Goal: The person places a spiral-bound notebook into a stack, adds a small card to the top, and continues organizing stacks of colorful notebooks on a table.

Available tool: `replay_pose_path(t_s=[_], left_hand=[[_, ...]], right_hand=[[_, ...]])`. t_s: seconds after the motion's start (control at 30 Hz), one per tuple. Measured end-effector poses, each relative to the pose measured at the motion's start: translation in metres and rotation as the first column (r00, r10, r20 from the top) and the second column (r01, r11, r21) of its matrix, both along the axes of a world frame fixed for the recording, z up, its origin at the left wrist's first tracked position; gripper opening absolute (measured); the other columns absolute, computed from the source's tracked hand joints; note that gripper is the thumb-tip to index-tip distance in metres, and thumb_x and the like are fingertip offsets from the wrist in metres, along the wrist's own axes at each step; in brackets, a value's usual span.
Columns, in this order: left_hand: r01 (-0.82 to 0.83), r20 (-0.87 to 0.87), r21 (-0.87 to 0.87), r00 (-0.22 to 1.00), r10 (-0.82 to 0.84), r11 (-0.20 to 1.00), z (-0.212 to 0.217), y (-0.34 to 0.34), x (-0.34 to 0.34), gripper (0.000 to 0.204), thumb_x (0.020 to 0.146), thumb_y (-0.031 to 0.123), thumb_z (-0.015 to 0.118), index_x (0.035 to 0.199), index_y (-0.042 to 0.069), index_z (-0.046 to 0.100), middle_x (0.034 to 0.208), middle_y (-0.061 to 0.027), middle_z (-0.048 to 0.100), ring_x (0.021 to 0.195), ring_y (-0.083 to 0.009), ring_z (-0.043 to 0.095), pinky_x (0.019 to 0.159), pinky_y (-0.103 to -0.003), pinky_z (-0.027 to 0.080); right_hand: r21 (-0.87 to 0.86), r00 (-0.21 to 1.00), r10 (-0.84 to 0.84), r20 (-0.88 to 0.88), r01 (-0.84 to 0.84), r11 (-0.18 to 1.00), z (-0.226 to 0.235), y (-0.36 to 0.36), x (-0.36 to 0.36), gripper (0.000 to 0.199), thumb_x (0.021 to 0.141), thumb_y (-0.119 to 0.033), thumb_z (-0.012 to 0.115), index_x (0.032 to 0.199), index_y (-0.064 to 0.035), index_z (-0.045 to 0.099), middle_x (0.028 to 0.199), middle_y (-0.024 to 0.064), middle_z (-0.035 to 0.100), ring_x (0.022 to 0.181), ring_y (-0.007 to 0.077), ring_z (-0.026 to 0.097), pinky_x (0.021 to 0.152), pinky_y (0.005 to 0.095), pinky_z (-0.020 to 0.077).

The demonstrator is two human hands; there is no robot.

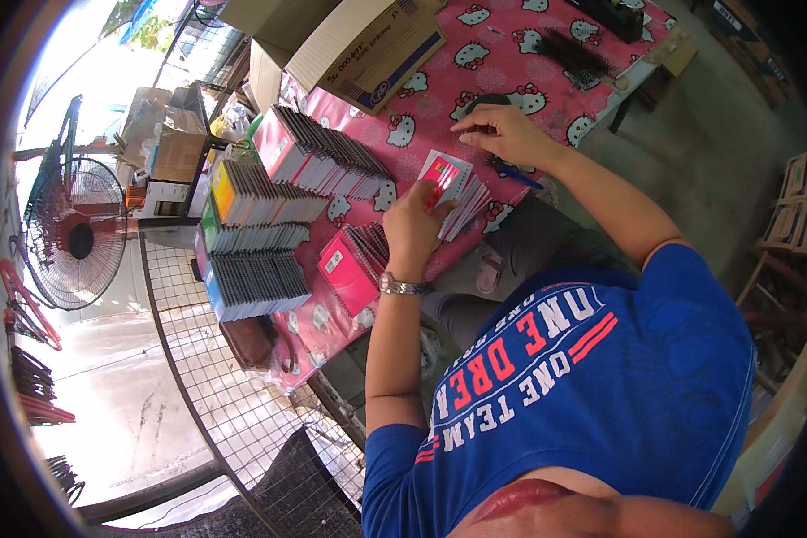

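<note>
We seem to be handling one red notebook [443, 169], which our left hand [411, 221] grips at the pile [465, 212] on the bench [427, 125], while our right hand [504, 136] curls nearby, whether empty we cannot tell, and the next move probably calls for careful aligning.

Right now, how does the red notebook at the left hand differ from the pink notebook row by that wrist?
Hold: the left hand grips the red notebook, not the pink notebook row.
Count: the red notebook is a single one; the pink notebook row has several, packed together.
Shared: reddish covers.
</note>
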State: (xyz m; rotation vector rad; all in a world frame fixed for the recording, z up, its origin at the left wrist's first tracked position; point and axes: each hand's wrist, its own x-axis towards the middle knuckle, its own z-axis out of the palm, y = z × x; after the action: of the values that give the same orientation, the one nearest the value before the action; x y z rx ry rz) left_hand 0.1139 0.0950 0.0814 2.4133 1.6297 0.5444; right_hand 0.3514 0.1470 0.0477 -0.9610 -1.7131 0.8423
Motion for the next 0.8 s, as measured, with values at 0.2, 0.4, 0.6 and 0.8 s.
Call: replay_pose_path(t_s=[0.2, 0.4, 0.6, 0.8], left_hand=[[0.06, 0.149, -0.272, 0.989, -0.019, 0.961, 0.015, 0.019, -0.012, 0.053, 0.067, 0.035, 0.086, 0.11, 0.009, 0.069, 0.09, -0.0091, 0.074, 0.082, -0.0251, 0.071, 0.074, -0.034, 0.054], [0.104, -0.197, -0.06, 0.974, -0.114, 0.993, 0.011, -0.002, 0.011, 0.052, 0.071, 0.034, 0.082, 0.115, 0.012, 0.066, 0.1, -0.0097, 0.066, 0.091, -0.0306, 0.067, 0.075, -0.041, 0.053], [0.089, -0.238, -0.028, 0.967, -0.093, 0.996, 0.002, -0.018, 0.012, 0.04, 0.075, 0.028, 0.077, 0.11, 0.012, 0.067, 0.097, -0.0106, 0.067, 0.09, -0.0323, 0.066, 0.075, -0.043, 0.053], [0.191, 0.013, -0.131, 0.981, -0.192, 0.973, 0.03, -0.001, -0.01, 0.028, 0.084, 0.02, 0.065, 0.11, 0.012, 0.067, 0.08, -0.0131, 0.069, 0.075, -0.0347, 0.067, 0.07, -0.046, 0.052]], right_hand=[[-0.011, 0.999, 0.041, 0.021, -0.04, 0.999, 0.001, 0.002, -0.003, 0.023, 0.092, -0.017, 0.067, 0.112, -0.0043, 0.07, 0.091, 0.0055, 0.061, 0.081, 0.0139, 0.057, 0.072, 0.0285, 0.046], [0.01, 0.999, 0.054, 0.003, -0.054, 0.998, -0.002, 0.002, -0.007, 0.023, 0.092, -0.015, 0.067, 0.112, -0.0043, 0.069, 0.092, 0.0066, 0.061, 0.083, 0.0148, 0.058, 0.074, 0.0295, 0.0466], [-0.033, 0.998, 0.062, -0.009, -0.062, 0.998, -0.004, -0.001, -0.002, 0.022, 0.092, -0.014, 0.066, 0.112, -0.0032, 0.069, 0.092, 0.0066, 0.062, 0.083, 0.0152, 0.058, 0.074, 0.0294, 0.0466], [-0.037, 0.999, 0.047, -0.01, -0.047, 0.998, 0.0, -0.001, -0.005, 0.022, 0.093, -0.014, 0.065, 0.112, -0.0036, 0.069, 0.092, 0.0069, 0.062, 0.084, 0.015, 0.059, 0.074, 0.0286, 0.0468]])
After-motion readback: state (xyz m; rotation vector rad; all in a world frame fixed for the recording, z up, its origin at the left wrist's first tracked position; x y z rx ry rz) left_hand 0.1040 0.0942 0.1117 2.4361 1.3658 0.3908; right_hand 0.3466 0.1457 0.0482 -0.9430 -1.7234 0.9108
